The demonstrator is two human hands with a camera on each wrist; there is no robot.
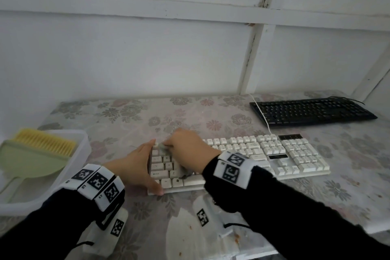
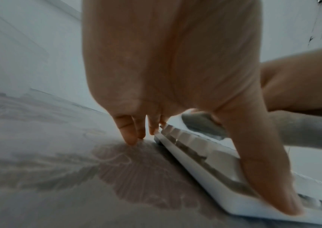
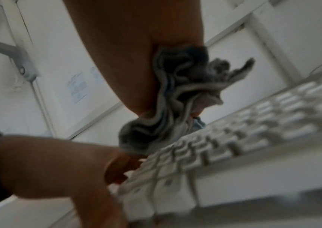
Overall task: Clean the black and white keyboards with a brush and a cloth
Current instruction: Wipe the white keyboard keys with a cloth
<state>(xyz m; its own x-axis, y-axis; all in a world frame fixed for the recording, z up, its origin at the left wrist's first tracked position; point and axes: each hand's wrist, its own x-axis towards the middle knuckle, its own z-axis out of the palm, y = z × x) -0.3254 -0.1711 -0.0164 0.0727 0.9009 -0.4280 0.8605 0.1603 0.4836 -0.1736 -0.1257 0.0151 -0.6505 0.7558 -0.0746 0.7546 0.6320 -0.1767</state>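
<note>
The white keyboard (image 1: 263,154) lies across the middle of the table. My left hand (image 1: 137,164) braces its left end, straight fingers along the side edge and thumb (image 2: 263,169) on the front corner. My right hand (image 1: 190,150) grips a bunched grey cloth (image 1: 163,146) and presses it on the keys at the left end. The cloth (image 3: 175,95) hangs crumpled from the palm over the keys (image 3: 253,131). The black keyboard (image 1: 312,111) lies at the back right, untouched. A brush with yellow bristles (image 1: 44,141) lies in a tray at the left.
A white tray (image 1: 82,139) at the left edge holds the brush and a green dustpan (image 1: 29,160). A white cable (image 1: 261,116) runs from the white keyboard past the black one's left end. A floral cover (image 1: 126,116) lies over the table; a white wall stands close behind.
</note>
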